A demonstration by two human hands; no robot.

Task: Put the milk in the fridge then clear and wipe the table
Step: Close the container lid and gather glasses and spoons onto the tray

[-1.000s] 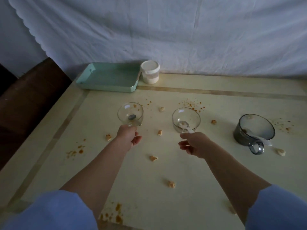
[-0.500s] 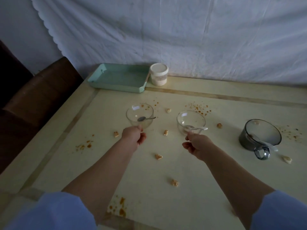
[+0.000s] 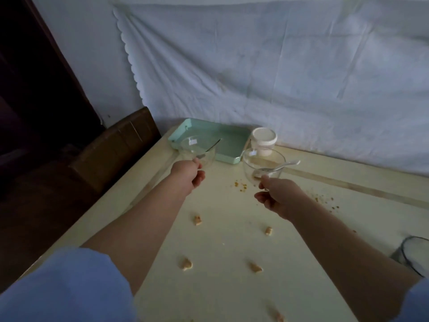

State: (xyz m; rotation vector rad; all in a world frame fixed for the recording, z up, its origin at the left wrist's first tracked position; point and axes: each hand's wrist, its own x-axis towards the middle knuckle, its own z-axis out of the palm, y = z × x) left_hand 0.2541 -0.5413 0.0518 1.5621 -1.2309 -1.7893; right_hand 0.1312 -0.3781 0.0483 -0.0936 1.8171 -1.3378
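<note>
My left hand grips the near rim of a clear glass bowl with a metal spoon in it, held in the air over the front of the mint green tray. My right hand holds a second glass bowl with a white spoon resting inside, lifted above the cream table just right of the tray. Food crumbs and orange specks are scattered on the tabletop.
A white-lidded jar stands beside the tray against the white cloth backdrop. A dark glass cup shows at the right edge. A brown wooden chair stands off the table's left side.
Both hands have lifted their bowls off the table and carried them away from me toward the tray. The view has swung left and up, pushing the dark cup to the right edge.
</note>
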